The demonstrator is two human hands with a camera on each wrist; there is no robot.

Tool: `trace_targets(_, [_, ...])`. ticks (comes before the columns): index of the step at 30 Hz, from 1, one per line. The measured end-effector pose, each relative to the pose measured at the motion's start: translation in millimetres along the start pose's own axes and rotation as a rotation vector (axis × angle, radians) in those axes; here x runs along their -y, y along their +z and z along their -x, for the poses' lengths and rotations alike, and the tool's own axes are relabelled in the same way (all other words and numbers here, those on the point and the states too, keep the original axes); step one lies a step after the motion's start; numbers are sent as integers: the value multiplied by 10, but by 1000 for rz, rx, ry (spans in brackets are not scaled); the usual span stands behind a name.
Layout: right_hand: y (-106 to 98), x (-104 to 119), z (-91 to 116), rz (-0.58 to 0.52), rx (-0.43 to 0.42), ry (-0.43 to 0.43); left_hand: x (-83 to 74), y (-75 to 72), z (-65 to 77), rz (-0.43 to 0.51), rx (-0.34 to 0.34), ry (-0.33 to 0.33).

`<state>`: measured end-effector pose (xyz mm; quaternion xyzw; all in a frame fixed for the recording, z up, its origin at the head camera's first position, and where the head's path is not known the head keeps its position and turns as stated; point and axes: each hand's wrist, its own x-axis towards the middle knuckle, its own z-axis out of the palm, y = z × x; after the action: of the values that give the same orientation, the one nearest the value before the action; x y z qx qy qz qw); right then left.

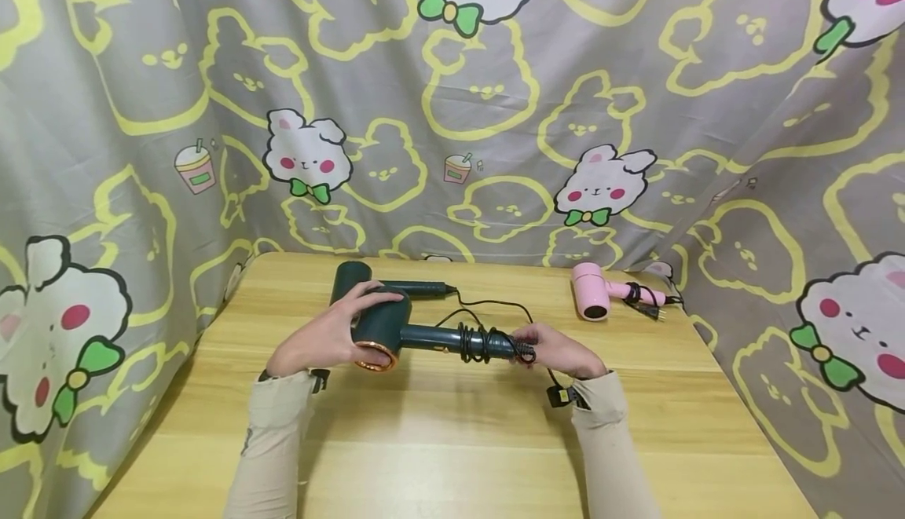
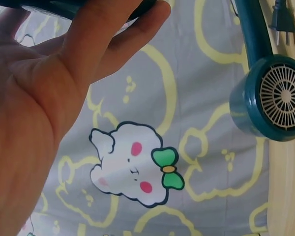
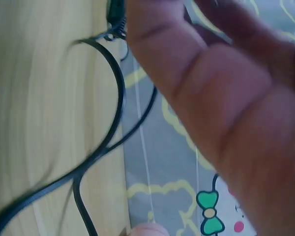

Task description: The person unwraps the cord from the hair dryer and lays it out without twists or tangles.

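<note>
My left hand [image 1: 332, 336] grips the barrel of a dark green hair dryer [image 1: 382, 323] with a copper ring at its lower end, thumb by the ring and fingers over the top. The dryer is held above the table, its handle pointing right. A black power cord [image 1: 475, 344] is wound round that handle. At the handle's end, my right hand [image 1: 562, 350] pinches the cord with curled fingers. In the right wrist view, loops of cord [image 3: 120, 93] hang beside the right hand [image 3: 211, 93]. The left palm hides part of the dryer in the left wrist view.
Just behind lies a second dark green hair dryer [image 1: 417, 289], its round grille [image 2: 285, 96] and a plug [image 2: 283, 22] showing in the left wrist view. A pink hair dryer [image 1: 591, 291] with bundled cord lies back right. Patterned curtains [image 1: 488, 142] surround the wooden table [image 1: 424, 456].
</note>
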<state>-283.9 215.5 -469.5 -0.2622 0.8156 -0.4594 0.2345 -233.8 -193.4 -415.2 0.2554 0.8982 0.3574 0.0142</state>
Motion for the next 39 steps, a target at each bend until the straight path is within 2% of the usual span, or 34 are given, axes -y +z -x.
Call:
trace_targets(4, [-66, 25, 31, -44, -142, 65, -12, 21, -12, 15, 6, 16])
trace_targets(8, [-103, 29, 31, -187, -226, 105, -19, 46, -32, 25, 13, 22])
trace_targets(11, [-123, 56, 47, -251, -300, 120, -17, 59, -41, 26, 18, 19])
trace_targets(20, [-150, 226, 111, -340, -478, 47, -2, 80, -49, 27, 30, 10])
trace_targets(29, [-151, 401, 216, -386, -571, -10, 14, 85, -53, 21, 20, 5])
trace_targets(39, [-108, 616, 353, -366, -538, -104, 47, 55, -56, 8, 12, -12])
